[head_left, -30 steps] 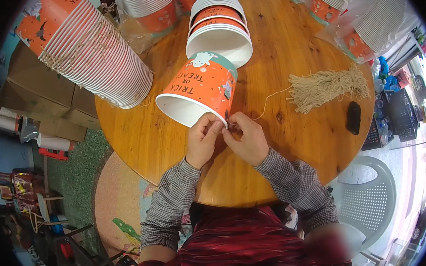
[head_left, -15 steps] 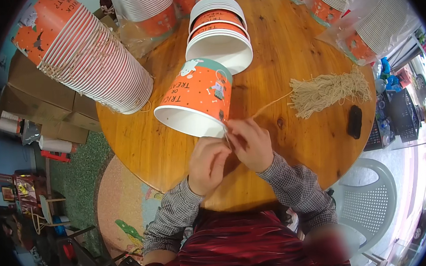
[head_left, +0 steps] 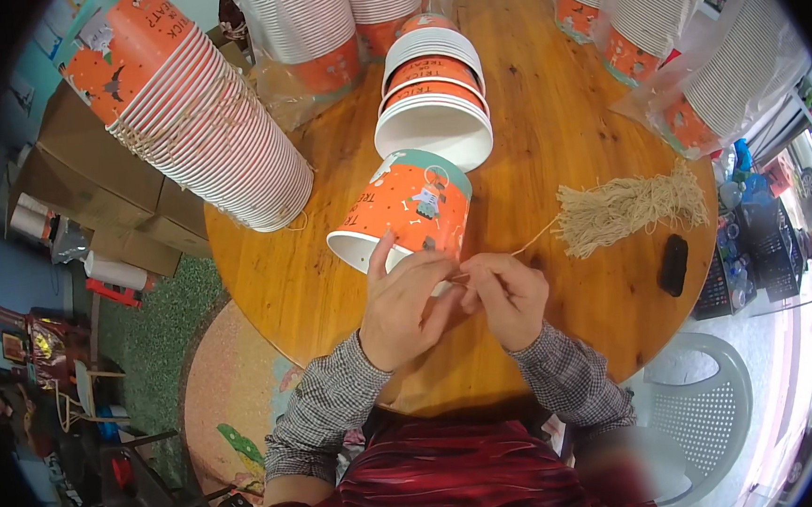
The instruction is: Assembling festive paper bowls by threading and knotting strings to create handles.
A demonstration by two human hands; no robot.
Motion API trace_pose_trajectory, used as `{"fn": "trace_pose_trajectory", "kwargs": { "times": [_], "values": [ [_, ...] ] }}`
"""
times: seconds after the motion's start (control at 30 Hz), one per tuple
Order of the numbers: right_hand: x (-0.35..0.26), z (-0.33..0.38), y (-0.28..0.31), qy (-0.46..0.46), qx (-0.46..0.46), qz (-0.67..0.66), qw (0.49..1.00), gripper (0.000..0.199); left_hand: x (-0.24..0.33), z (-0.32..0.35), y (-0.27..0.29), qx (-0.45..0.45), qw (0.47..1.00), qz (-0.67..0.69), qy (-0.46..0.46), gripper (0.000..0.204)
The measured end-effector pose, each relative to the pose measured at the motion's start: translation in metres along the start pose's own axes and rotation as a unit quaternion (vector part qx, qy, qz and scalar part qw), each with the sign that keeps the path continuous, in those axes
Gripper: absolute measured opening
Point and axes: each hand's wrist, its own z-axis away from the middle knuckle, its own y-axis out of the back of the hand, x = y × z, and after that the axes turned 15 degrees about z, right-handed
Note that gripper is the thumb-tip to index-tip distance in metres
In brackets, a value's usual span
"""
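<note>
An orange paper bucket (head_left: pixel 400 200) with a green base band and a white rim lies on its side before me, its mouth toward me. At the right part of that rim, my left hand (head_left: pixel 405 310) has its thumb and fingers drawn together around a thin tan string, one finger raised against the bucket. My right hand (head_left: pixel 511 295), just beside it, pinches the string between thumb and fingertips. The exact grip is partly hidden by the fingers. From there the string (head_left: pixel 538 236) runs to a loose bundle of cut tan strings (head_left: pixel 624 212) on the table.
More buckets (head_left: pixel 435 124) lie nested behind mine. A tall leaning stack of buckets (head_left: pixel 218 125) with strings stands at the left. Bagged stacks (head_left: pixel 301 35) fill the far side, others (head_left: pixel 732 70) the far right. A black object (head_left: pixel 673 265) lies near the right table edge (head_left: pixel 708 270).
My left hand has come up over the bucket's rim and raised a finger. My right hand has moved slightly right and lower. The bucket has turned a little.
</note>
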Motion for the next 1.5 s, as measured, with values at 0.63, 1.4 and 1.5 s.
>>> {"fn": "trace_pose_trajectory", "kwargs": {
  "times": [0.63,1.4,1.5],
  "values": [
    [-0.01,-0.015,0.031,-0.138,-0.044,-0.063,0.987,0.011,0.0,-0.055,0.025,-0.202,0.977,0.052,-0.036,0.003],
    [-0.008,-0.072,0.041,0.033,-0.075,0.196,0.977,0.012,-0.023,-0.065,0.039,-0.246,0.799,0.424,0.349,0.019],
    [0.0,-0.058,0.042,-0.025,-0.026,0.15,0.988,0.013,-0.026,-0.063,0.036,-0.167,0.755,0.497,0.394,0.017]
  ]
}}
